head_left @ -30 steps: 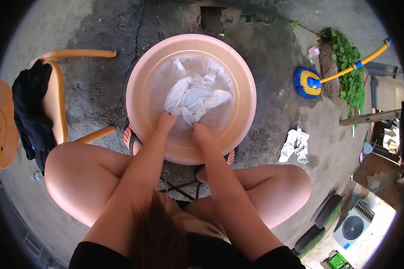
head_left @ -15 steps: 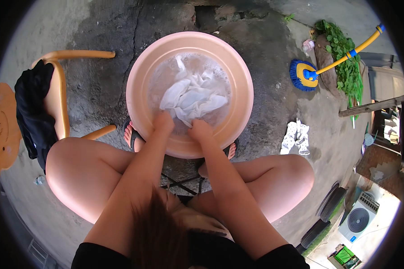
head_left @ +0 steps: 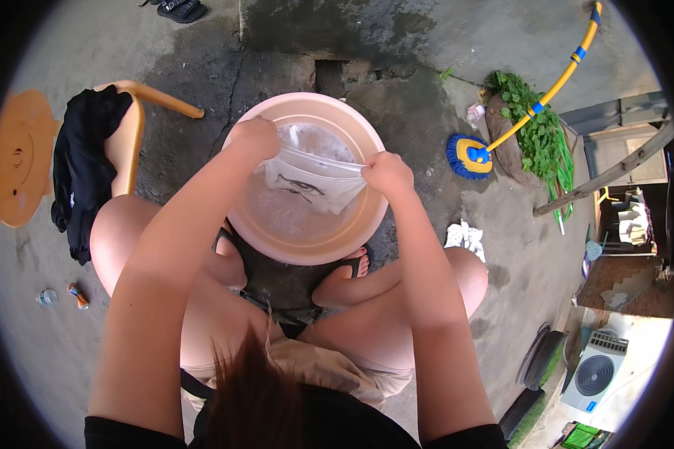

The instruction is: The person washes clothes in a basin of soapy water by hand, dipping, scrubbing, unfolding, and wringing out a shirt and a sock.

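Observation:
A wet white garment [head_left: 323, 193] with a dark line print is stretched between my two hands over a pink plastic basin [head_left: 373, 129]. My left hand [head_left: 256, 140] is closed on one end of its upper edge, above the basin's left rim. Closed on the opposite end is my right hand [head_left: 389, 173], above the right rim. The cloth hangs down between them, its lower part near or in the cloudy, soapy water [head_left: 277, 224]. What kind of garment it is cannot be made out.
On the left, a yellow chair [head_left: 133, 142] carries black cloth [head_left: 90, 161]. A bottle [head_left: 46, 297] and a small can [head_left: 78, 295] lie on the ground. To the right are white spotted cloth [head_left: 466, 238], a blue-yellow brush [head_left: 469, 156] with a long handle, and green plants [head_left: 518, 112].
Both hands have risen out of the water and moved apart, pulling the white garment up and spreading it. Before, it lay bunched in the basin. The whole view has also shifted.

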Available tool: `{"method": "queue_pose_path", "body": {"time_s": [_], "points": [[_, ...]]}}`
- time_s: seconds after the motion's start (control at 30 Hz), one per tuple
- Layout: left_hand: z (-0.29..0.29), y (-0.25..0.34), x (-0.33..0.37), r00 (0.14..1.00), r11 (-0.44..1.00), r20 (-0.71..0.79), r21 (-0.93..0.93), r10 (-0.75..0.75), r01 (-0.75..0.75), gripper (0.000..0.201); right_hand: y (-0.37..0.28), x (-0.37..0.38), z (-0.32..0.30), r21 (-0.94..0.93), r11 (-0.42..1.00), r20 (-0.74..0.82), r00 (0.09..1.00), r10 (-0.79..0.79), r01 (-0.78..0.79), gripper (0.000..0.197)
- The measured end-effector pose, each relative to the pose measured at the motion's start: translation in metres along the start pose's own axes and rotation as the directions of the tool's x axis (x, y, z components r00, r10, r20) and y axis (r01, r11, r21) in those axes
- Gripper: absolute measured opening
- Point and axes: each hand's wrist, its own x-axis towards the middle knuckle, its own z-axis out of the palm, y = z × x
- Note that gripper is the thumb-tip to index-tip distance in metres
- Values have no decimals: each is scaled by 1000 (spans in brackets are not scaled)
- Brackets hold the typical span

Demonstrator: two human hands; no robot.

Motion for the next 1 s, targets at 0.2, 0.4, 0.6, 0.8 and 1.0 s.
{"method": "queue_pose_path", "body": {"time_s": [0.2, 0.4, 0.6, 0.8, 1.0], "points": [[-119, 13, -37, 958, 957, -231, -192, 171, -217, 25, 43, -24, -78, 604, 776, -81, 982, -168, 183, 22], [-163, -1, -82, 907, 832, -414, -473, 78, -288, 26, 29, -57, -127, 854, 436, -283, 956, -72, 285, 35], [-145, 0, -67, 920, 646, -367, -671, 138, -365, 18, 33, -46, -117, 851, 473, -154, 970, -189, 228, 24], [-138, 5, -61, 981, 385, -190, -903, 37, -189, 18, 39, -32, -99, 967, 244, -48, 994, -94, 70, 35], [-158, -23, -58, 914, 226, 102, -974, 393, 12, 23, 29, -57, -112, 989, 141, 31, 902, -430, 33, 39]]}}
